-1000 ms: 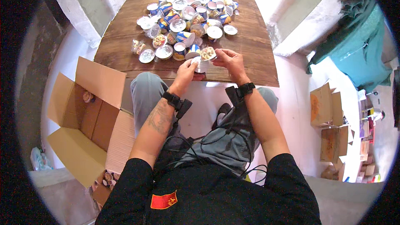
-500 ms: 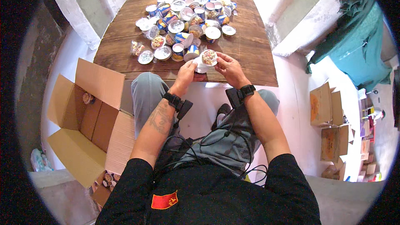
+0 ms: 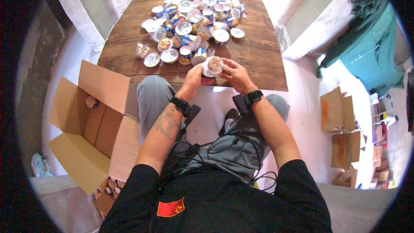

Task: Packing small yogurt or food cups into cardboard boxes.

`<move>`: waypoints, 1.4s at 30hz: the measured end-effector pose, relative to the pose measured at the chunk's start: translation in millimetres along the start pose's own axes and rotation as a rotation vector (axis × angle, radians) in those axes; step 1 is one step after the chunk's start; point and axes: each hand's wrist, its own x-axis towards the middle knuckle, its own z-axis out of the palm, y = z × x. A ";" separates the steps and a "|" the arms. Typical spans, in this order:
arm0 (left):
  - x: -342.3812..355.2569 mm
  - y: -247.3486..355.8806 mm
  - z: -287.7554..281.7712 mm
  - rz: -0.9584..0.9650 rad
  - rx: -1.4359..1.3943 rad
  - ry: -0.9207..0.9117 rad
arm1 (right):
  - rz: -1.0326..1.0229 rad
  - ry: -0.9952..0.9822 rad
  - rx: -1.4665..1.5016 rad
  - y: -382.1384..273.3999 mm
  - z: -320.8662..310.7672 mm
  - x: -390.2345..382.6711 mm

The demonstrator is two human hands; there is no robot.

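Observation:
At the near edge of the wooden table (image 3: 120,56), my left hand (image 3: 193,77) grips a white cup (image 3: 208,72) from the left. My right hand (image 3: 235,74) holds a small clear cup of mixed crunchy pieces (image 3: 215,64) from the right, its fingers curled at the rim. The clear cup sits on top of, or in, the white cup; I cannot tell which. Just beyond my hands lies a heap of blue-printed cups, white lids and filled clear cups (image 3: 183,28).
An open cardboard box (image 3: 90,142) stands by my left leg, with one filled cup inside. More boxes (image 3: 343,149) stand on the right, below a green sheet (image 3: 362,47). Black cables (image 3: 263,174) lie across my lap.
The clear cup has moved left and down onto the white cup. My right hand has followed it, moving slightly downward.

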 end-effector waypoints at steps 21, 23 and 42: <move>1.3 -7.4 -2.3 0.023 -0.127 -0.041 | 0.004 -0.026 -0.133 7.7 9.0 0.7; 3.1 -6.8 -1.6 0.029 -0.149 -0.055 | 0.034 -0.020 -0.131 9.2 7.2 3.0; -11.9 2.9 2.3 0.085 -0.224 -0.110 | 0.000 0.047 -0.218 21.1 15.4 8.6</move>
